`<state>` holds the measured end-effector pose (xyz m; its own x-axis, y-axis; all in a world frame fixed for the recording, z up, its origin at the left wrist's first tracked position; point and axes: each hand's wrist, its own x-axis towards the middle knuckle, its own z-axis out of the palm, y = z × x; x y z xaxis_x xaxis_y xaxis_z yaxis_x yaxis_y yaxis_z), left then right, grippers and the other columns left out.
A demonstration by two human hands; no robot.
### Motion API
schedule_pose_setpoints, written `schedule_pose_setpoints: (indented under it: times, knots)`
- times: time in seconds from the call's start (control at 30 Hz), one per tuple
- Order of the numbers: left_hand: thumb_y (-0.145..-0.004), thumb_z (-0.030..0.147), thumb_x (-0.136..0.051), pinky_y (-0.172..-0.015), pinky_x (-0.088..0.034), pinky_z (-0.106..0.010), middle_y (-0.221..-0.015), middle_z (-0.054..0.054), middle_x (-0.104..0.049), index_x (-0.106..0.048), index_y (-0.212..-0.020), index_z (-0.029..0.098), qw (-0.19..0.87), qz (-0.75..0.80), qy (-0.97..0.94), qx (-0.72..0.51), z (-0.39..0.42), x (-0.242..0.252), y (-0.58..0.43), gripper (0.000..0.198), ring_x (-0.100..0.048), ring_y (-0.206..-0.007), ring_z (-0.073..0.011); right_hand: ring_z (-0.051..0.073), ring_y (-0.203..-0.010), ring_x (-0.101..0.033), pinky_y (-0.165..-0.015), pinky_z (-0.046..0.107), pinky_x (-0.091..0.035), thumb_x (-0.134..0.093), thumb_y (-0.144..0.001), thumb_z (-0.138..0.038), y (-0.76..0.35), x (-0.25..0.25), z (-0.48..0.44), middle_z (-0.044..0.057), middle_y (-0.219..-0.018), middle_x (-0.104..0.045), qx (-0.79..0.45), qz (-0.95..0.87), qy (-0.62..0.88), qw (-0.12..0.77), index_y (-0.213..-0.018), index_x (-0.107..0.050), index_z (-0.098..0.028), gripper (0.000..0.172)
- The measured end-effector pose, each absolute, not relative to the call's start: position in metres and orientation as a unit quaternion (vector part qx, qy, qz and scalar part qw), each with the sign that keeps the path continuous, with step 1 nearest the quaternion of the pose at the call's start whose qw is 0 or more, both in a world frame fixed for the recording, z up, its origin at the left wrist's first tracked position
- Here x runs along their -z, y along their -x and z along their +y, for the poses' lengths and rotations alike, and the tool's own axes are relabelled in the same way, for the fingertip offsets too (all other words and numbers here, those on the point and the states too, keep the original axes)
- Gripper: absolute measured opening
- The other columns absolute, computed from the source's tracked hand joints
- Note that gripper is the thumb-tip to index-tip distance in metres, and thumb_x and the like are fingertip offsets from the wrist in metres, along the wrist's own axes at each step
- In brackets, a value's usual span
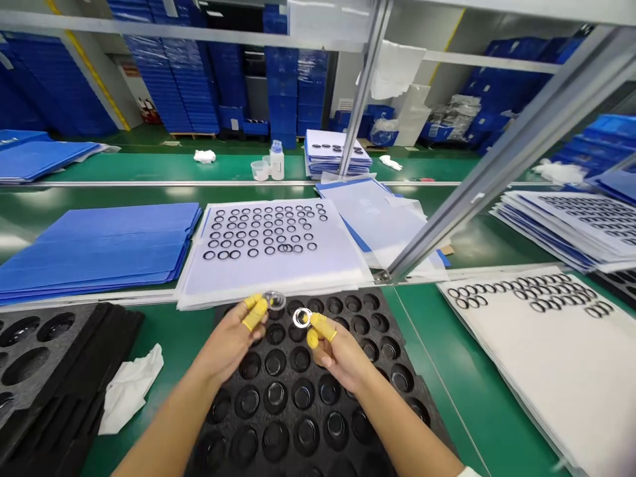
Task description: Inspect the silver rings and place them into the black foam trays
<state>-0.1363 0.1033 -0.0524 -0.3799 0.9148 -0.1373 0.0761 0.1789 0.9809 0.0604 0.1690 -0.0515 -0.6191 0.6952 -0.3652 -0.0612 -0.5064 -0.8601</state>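
Pinched rings, seemingly face-up

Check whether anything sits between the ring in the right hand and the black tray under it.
Nothing visible does. The right hand pinches the ring in the open above the black tray. The left hand, holding a clear disc, is off to one side, apart from it.

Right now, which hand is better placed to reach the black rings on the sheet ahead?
Left, probably. The left hand pinches its clear disc at the near edge of the white sheet; the right hand holds its shiny ring farther back, over the black tray.
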Motion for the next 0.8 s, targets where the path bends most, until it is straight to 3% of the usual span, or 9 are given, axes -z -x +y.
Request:
schedule_pose_setpoints:
  times: [0.1, 0.23, 0.4, 0.57, 0.8]
  knots:
    - [-0.075, 0.069, -0.073, -0.051, -0.038, -0.021, -0.073, -0.001, -0.053, -0.067, -0.096, 0.017, 0.547, 0.561, -0.304, -0.542, 0.069, 0.041, 0.097, 0.056, -0.039, -0.058, -0.0088, 0.002, -0.038, -0.035, -0.039, 0.020, -0.014, -0.077, -0.073, -0.066, -0.075, 0.051, 0.147, -0.006, -0.062, -0.057, -0.818, -0.392, 0.354, 0.229, -0.079, -0.053, -0.018, 0.054]
    - [-0.064, 0.038, -0.095, -0.047, -0.031, -0.014, -0.067, 0.003, -0.046, -0.069, -0.082, 0.015, 0.721, 0.386, -0.105, -0.566, 0.045, 0.038, 0.069, 0.039, -0.031, -0.056, -0.0043, 0.004, -0.037, -0.043, -0.036, 0.019, -0.014, -0.077, -0.077, -0.063, -0.095, 0.051, 0.122, -0.005, -0.065, -0.064, -0.857, -0.355, 0.314, 0.202, -0.091, -0.056, -0.018, 0.051]
    - [-0.069, 0.038, -0.093, -0.045, -0.030, -0.010, -0.068, 0.004, -0.044, -0.074, -0.083, 0.014, 0.743, 0.364, -0.073, -0.557, 0.027, 0.044, 0.051, 0.034, -0.028, -0.055, -0.0033, 0.005, -0.039, -0.048, -0.036, 0.017, -0.019, -0.072, -0.082, -0.065, -0.114, 0.049, 0.094, -0.004, -0.063, -0.064, -0.874, -0.342, 0.282, 0.199, -0.096, -0.055, -0.018, 0.052]
    - [-0.068, 0.039, -0.094, -0.045, -0.031, -0.009, -0.061, 0.005, -0.044, -0.077, -0.081, 0.013, 0.767, 0.353, -0.071, -0.532, 0.013, 0.046, 0.033, 0.033, -0.025, -0.052, -0.0015, 0.005, -0.040, -0.050, -0.037, 0.015, -0.026, -0.076, -0.078, -0.066, -0.126, 0.043, 0.073, -0.007, -0.055, -0.060, -0.848, -0.397, 0.280, 0.210, -0.092, -0.055, -0.018, 0.054]
    - [-0.067, 0.037, -0.094, -0.046, -0.032, -0.010, -0.058, 0.004, -0.047, -0.077, -0.080, 0.013, 0.779, 0.351, -0.079, -0.513, -0.002, 0.040, 0.015, 0.031, -0.027, -0.050, -0.0014, 0.004, -0.033, -0.044, -0.035, 0.016, -0.022, -0.075, -0.079, -0.065, -0.142, 0.039, 0.061, -0.008, -0.048, -0.057, -0.840, -0.421, 0.267, 0.214, -0.079, -0.054, -0.018, 0.051]
